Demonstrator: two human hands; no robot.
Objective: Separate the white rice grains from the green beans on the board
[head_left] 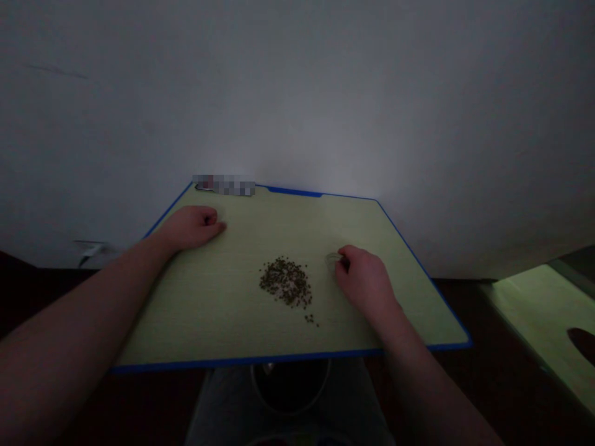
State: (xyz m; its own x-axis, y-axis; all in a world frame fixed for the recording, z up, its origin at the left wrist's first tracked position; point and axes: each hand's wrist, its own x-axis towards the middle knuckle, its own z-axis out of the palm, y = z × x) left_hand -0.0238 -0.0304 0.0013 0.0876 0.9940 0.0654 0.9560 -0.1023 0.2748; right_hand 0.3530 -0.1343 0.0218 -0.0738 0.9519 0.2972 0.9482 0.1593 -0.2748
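Pinching a small clear piece (333,257), the right hand (365,279) sits just beside a heap of dark seeds (286,282), keeping the two within easy reach — the left hand (193,228) rests loosely clenched, apparently holding nothing, on the green counter (199,322).

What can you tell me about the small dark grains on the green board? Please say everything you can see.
The grains look like tiny, rounded, dark brown seeds, too small to show detail. They lie in one loose, single heap on the pale green board, with a few strays nearer its front edge. The heap sits between the hands, closer to the right hand, which does not touch it.
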